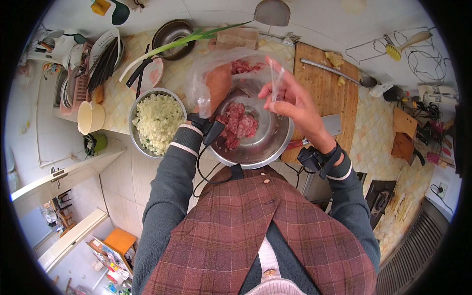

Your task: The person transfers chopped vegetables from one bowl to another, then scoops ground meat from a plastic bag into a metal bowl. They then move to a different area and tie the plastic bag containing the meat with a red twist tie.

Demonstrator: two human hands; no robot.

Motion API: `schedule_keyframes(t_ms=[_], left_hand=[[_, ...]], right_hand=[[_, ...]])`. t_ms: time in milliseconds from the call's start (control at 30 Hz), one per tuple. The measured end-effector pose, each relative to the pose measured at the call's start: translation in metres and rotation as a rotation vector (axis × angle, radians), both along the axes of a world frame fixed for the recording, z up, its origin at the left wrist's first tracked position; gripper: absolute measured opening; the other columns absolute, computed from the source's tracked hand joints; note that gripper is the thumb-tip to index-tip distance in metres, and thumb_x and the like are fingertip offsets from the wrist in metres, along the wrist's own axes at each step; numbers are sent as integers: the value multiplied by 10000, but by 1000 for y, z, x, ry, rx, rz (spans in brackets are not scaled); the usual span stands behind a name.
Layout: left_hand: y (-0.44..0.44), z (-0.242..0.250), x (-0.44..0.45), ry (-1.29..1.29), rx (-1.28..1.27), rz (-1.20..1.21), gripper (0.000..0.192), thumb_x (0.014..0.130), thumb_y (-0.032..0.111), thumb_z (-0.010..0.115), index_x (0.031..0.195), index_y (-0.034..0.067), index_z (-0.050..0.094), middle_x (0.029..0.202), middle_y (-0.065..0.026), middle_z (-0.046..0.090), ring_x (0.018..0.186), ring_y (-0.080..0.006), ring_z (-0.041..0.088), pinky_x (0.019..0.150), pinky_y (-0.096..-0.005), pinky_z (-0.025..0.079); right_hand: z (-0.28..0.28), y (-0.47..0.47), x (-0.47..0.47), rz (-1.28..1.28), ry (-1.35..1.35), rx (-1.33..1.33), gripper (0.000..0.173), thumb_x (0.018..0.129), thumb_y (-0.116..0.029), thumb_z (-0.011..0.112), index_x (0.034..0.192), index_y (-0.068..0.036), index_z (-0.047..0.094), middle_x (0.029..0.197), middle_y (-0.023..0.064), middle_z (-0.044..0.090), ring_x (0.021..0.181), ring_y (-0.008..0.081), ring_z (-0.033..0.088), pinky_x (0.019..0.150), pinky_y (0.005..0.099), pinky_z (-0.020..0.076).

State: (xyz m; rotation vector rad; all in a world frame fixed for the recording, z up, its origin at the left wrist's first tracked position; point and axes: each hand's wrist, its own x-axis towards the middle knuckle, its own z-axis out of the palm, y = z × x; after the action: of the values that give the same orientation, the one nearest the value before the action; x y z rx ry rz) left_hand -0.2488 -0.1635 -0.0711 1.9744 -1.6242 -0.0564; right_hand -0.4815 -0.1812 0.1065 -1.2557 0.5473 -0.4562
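Observation:
A clear plastic bag (197, 79) with minced meat (247, 67) in it is held over a steel bowl (271, 136). My left hand (220, 84) reaches inside the bag, its fingers hidden. My right hand (295, 97) grips the bag's edge, the film stretched between thumb and fingers. More minced meat (238, 125) lies in a lump on the left part of the bowl's floor. Left of my left wrist stands a second metal bowl (131, 127), heaped with a finely chopped pale vegetable (156, 121) with green flecks.
A wooden cutting board (317, 88) at right bears a cleaver (332, 124) and a metal ladle (332, 70). Behind the bowls, a leek or large scallion (166, 48) lies across a dark metal bowl (173, 27). Further left are a cream plastic cup (91, 118) and a pink dish rack (79, 94).

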Motion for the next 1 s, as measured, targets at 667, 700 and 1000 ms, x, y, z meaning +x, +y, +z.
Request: schedule_keyframes(t_ms=[667, 700, 1000], left_hand=[[-47, -30, 5, 791, 208, 81, 311, 947, 278, 498, 1003, -2, 620, 743, -106, 669, 550, -160, 583, 495, -300, 478], [-48, -29, 2, 839, 211, 79, 307, 944, 275, 499, 1001, -1, 622, 744, -105, 667, 557, -161, 585, 492, -306, 479], [-64, -12, -17, 1315, 263, 158, 238, 904, 225, 508, 959, 27, 628, 725, -88, 624, 632, -169, 597, 457, -360, 476]], right_hand=[[-3, -8, -6, -42, 32, 10, 823, 764, -89, 567, 1506, -134, 214, 1010, 94, 568, 823, 128, 561, 839, 288, 457], [-3, -8, -7, -46, 39, 10, 822, 764, -86, 566, 1506, -136, 216, 1008, 95, 569, 823, 129, 561, 841, 290, 457], [-5, -9, -10, -60, 63, 7, 824, 754, -88, 578, 1500, -110, 228, 1007, 109, 571, 824, 141, 567, 844, 300, 453]])
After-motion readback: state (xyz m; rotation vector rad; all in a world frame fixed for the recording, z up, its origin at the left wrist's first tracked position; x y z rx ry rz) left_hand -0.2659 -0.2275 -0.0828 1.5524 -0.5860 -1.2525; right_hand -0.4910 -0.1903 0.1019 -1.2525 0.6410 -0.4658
